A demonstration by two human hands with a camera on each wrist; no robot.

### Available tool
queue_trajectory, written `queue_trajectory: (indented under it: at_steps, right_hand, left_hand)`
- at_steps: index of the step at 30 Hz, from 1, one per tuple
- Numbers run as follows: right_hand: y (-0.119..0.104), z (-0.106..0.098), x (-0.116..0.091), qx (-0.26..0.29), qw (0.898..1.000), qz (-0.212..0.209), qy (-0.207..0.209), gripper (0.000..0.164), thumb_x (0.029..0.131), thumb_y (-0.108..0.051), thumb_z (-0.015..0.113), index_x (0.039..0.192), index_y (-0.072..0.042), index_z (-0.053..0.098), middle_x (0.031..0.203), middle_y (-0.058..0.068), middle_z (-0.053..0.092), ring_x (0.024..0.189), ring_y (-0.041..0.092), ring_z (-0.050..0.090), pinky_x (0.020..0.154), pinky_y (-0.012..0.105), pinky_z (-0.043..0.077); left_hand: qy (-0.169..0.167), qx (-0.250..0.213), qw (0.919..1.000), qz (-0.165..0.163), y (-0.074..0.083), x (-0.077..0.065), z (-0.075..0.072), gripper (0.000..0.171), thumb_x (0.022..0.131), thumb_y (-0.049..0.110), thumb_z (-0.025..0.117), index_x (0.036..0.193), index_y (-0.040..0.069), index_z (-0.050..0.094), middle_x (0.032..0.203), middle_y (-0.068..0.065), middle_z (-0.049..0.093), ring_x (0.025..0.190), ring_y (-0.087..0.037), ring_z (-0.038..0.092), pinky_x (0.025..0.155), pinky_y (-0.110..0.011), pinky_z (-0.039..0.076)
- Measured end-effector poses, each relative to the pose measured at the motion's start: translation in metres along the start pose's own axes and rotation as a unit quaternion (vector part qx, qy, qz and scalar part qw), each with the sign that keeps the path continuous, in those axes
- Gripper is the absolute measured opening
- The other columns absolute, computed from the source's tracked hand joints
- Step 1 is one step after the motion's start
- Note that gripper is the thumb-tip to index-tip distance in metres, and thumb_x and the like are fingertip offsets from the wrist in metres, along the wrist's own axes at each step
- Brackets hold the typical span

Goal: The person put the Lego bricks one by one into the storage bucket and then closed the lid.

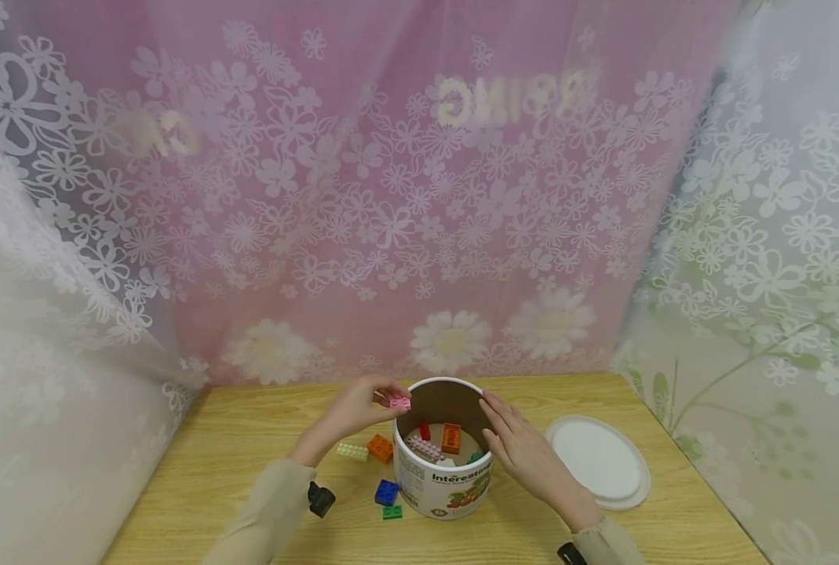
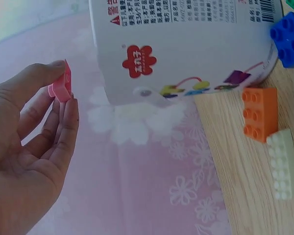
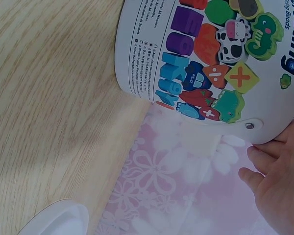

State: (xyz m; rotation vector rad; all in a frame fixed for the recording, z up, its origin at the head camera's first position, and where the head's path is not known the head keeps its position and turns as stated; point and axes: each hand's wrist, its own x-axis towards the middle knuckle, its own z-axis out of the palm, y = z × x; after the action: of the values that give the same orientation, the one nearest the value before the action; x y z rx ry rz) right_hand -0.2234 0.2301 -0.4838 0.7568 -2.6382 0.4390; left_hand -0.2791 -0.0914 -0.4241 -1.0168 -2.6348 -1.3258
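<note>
Between thumb and fingers, my left hand pinches a small pink building brick right at the left rim of a round white bucket. In the left wrist view the pink brick shows its studs beside the bucket's wall. My right hand rests with extended fingers on the bucket's right rim. Inside the bucket lie an orange brick, a red brick, a pale pink brick, a white piece and a green piece.
Left of the bucket on the wooden table are an orange brick, a pale yellow brick, a blue brick and a green brick. A white lid lies to the right. Flowered curtains surround the table.
</note>
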Motion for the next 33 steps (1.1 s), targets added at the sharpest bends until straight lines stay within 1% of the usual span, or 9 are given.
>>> queue_trajectory:
  at_steps: [5,8,13,16,18,20,24,28,33]
  right_hand:
    - [0.0,-0.001,0.0,0.0,1.0,0.001,-0.001,0.055,0.109,-0.032,0.048,0.155,-0.002,0.04,0.163,0.013,0.033,0.148,0.032,0.035,0.12,0.049,0.029]
    - [0.0,-0.001,0.0,0.002,1.0,0.002,-0.002,0.055,0.109,-0.032,0.047,0.155,-0.002,0.04,0.163,0.013,0.033,0.148,0.032,0.035,0.12,0.051,0.029]
    - [0.0,0.0,0.0,-0.004,1.0,-0.005,0.006,0.055,0.108,-0.031,0.048,0.154,-0.001,0.041,0.162,0.014,0.035,0.147,0.033,0.036,0.118,0.053,0.032]
    - [0.0,0.001,0.0,-0.01,1.0,-0.009,0.014,0.054,0.108,-0.028,0.051,0.153,-0.001,0.041,0.161,0.015,0.036,0.146,0.034,0.038,0.117,0.054,0.032]
    - [0.0,0.001,0.0,-0.012,1.0,-0.012,0.02,0.054,0.107,-0.026,0.053,0.153,-0.001,0.042,0.161,0.015,0.037,0.145,0.034,0.039,0.117,0.053,0.033]
    - [0.0,0.001,0.0,-0.015,0.999,-0.015,0.027,0.054,0.106,-0.025,0.055,0.152,0.0,0.043,0.16,0.015,0.038,0.145,0.035,0.04,0.116,0.053,0.033]
    - [0.0,0.001,0.0,-0.011,0.999,-0.014,0.028,0.054,0.104,-0.021,0.058,0.152,0.0,0.044,0.159,0.015,0.039,0.144,0.034,0.04,0.116,0.053,0.034]
    - [0.002,0.002,0.001,-0.008,0.999,-0.014,0.029,0.054,0.103,-0.019,0.06,0.151,0.0,0.045,0.16,0.015,0.039,0.145,0.034,0.04,0.116,0.054,0.034]
    - [0.003,0.004,0.001,-0.01,0.999,-0.02,0.036,0.053,0.103,-0.02,0.059,0.15,0.001,0.046,0.159,0.016,0.04,0.144,0.035,0.041,0.115,0.055,0.035]
  left_hand:
    - [-0.002,0.01,0.9999,0.007,0.007,0.012,0.01,0.014,0.092,0.017,0.077,0.105,0.013,0.075,0.094,0.004,0.069,0.086,-0.012,0.065,0.083,-0.034,0.06]
    - [-0.005,0.014,0.9998,0.014,0.009,0.019,0.018,0.014,0.091,0.015,0.077,0.105,0.012,0.075,0.093,0.003,0.069,0.085,-0.013,0.065,0.082,-0.034,0.06]
    - [-0.011,0.027,0.9991,0.029,0.013,0.027,0.031,0.016,0.091,0.009,0.077,0.106,0.01,0.076,0.094,0.0,0.07,0.084,-0.016,0.066,0.075,-0.028,0.059]
    - [-0.017,0.037,0.9985,0.037,0.014,0.031,0.037,0.017,0.091,0.009,0.077,0.108,0.01,0.076,0.095,-0.001,0.07,0.084,-0.015,0.067,0.073,-0.024,0.058]
    - [-0.021,0.039,0.9982,0.04,0.014,0.033,0.041,0.017,0.091,0.009,0.077,0.108,0.01,0.076,0.096,-0.001,0.071,0.084,-0.013,0.067,0.074,-0.024,0.058]
    - [-0.026,0.039,0.9982,0.039,0.013,0.035,0.045,0.017,0.092,0.011,0.076,0.109,0.01,0.076,0.097,-0.001,0.071,0.084,-0.01,0.067,0.074,-0.022,0.057]
    - [-0.034,0.033,0.9986,0.026,0.013,0.038,0.051,0.016,0.093,0.015,0.076,0.109,0.013,0.075,0.099,0.001,0.07,0.085,-0.008,0.066,0.076,-0.021,0.056]
    - [-0.035,0.032,0.9988,0.014,0.014,0.041,0.057,0.016,0.093,0.017,0.076,0.109,0.016,0.074,0.1,0.003,0.07,0.087,-0.006,0.065,0.078,-0.022,0.056]
    - [-0.036,0.031,0.9987,0.021,0.012,0.045,0.064,0.016,0.092,0.014,0.077,0.108,0.014,0.075,0.099,0.002,0.07,0.085,-0.006,0.065,0.077,-0.02,0.056]
